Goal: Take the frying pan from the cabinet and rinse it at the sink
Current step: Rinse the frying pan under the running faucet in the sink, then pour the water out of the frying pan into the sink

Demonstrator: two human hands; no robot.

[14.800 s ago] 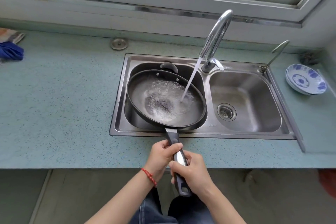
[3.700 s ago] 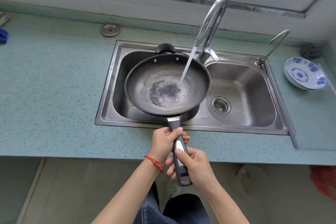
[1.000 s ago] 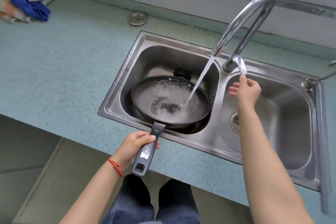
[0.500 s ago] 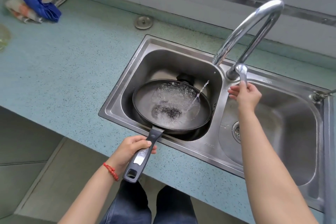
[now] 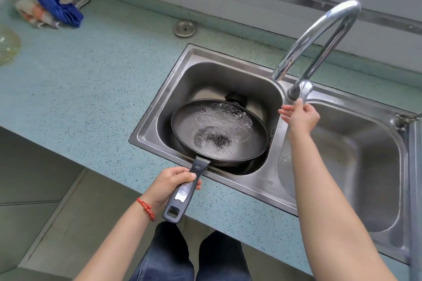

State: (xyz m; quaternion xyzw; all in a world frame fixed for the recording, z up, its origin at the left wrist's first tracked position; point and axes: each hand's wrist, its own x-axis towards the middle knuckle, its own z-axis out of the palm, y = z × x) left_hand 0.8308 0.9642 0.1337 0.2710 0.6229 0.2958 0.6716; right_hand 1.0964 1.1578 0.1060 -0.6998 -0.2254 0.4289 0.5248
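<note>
A black frying pan (image 5: 219, 134) with water and dark specks in it sits low in the left basin of the steel double sink (image 5: 262, 180). My left hand (image 5: 170, 183) grips its black handle, which juts over the counter's front edge. My right hand (image 5: 301, 116) holds the lever of the chrome faucet (image 5: 319, 36), fingers curled round it. No water runs from the spout.
The blue speckled counter (image 5: 91, 80) surrounds the sink. A blue cloth on a patterned towel (image 5: 57, 7) lies far left, a glass dish (image 5: 6, 45) at the left edge, a metal sink plug (image 5: 185, 28) behind the sink. The right basin holds nothing.
The water stream thinned half a second ago and has now stopped. My right hand stays on the faucet lever. The pan has barely moved.
</note>
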